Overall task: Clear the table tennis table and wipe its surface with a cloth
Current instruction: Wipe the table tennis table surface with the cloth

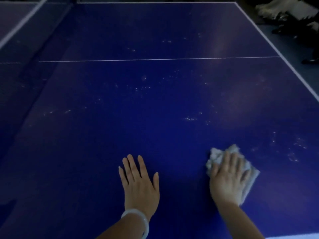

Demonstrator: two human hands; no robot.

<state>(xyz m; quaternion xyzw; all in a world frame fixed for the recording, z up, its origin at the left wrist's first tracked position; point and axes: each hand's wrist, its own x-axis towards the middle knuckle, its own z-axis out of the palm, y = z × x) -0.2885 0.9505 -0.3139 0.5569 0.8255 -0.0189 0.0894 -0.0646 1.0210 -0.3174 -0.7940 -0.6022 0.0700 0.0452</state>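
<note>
The blue table tennis table (pixel 155 100) fills the view, with white boundary lines and a thin white centre line. Pale dusty specks dot its surface, mostly in the middle and at the right. My right hand (pixel 227 176) lies flat on a crumpled grey-white cloth (pixel 217 156), pressing it onto the table near the front right. The cloth sticks out beyond the fingers and to the right of the palm. My left hand (pixel 139 181) rests flat on the table beside it, fingers apart and holding nothing, a pale bangle on its wrist.
The net (pixel 43 49) runs diagonally at the left, with the other half of the table behind it. Beyond the table's right edge lies a dark heap of things (pixel 290 16) with pale patches, on the floor or a ledge.
</note>
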